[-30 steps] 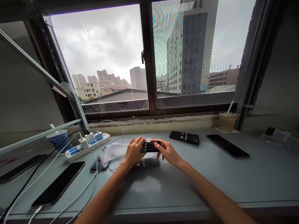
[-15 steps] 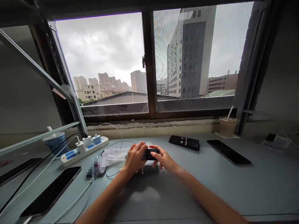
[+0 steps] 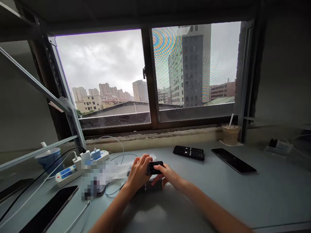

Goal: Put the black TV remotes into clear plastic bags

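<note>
Between my hands is a small black remote control point(image 3: 152, 168) with rows of buttons, raised over the table. My left hand point(image 3: 139, 171) is closed round its left end, fingers curled over the top. My right hand point(image 3: 171, 176) grips its right end, with the thumb lying across the front. Below them a second dark object with small pale marks point(image 3: 155, 185) rests on the table, partly covered by my fingers. Clear plastic wrapping point(image 3: 122, 170) spreads to the left of my left hand and shows behind the remote.
Another black remote point(image 3: 189, 152) and a phone point(image 3: 233, 160) lie to the right, near a drink cup point(image 3: 230, 135). Leftward are a power strip point(image 3: 69, 174) with plugs, loose cables, a large dark phone point(image 3: 50, 210) and a blue cup point(image 3: 48, 160). A metal shelf frame stands at the left.
The whole view has shifted, so the window sits lower. My hands still hold the remote, which is tilted slightly more, and my right thumb reaches a little further across it.
</note>
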The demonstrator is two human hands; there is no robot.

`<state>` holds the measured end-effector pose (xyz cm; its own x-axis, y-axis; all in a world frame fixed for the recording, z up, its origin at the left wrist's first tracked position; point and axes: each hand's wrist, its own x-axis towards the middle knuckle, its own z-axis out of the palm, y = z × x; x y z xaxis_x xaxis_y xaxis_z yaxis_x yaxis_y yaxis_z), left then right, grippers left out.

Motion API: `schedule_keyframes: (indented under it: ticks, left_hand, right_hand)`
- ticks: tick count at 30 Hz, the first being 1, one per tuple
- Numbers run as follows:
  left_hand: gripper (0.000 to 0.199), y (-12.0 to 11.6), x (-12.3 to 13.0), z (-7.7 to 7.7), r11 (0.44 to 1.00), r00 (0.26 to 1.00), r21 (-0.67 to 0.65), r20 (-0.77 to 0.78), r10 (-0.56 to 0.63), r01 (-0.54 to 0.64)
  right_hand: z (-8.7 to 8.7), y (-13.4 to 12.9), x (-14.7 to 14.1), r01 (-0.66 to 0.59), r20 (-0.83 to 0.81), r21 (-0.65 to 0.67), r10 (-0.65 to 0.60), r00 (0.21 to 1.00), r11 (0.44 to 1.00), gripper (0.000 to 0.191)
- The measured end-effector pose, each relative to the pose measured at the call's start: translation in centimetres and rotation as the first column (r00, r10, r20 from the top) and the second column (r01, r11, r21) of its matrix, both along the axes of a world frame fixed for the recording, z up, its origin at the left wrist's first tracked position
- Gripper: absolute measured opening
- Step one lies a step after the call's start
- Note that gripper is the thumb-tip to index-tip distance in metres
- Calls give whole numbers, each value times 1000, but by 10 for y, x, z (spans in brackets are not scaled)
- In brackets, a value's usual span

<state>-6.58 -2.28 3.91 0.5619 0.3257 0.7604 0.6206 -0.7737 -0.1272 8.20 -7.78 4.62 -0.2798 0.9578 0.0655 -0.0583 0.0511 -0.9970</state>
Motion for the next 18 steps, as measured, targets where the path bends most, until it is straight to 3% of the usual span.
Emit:
schedule_keyframes:
  ticks: [7, 12, 18]
  left_hand:
    - [35, 6, -7, 2, 998, 1000, -63, 5, 7, -7]
    - [26, 11, -16, 6, 992, 995, -77, 22, 99, -98]
    - [15, 20, -23, 0, 950, 971, -202, -79, 226, -238]
  right_hand:
    - [-3, 1, -3, 79, -58, -44, -82, 995, 996, 28]
    - [-2, 1, 1, 74, -183, -7, -74, 980, 997, 39]
    - [6, 4, 10, 142, -424, -163, -199, 884, 976, 38]
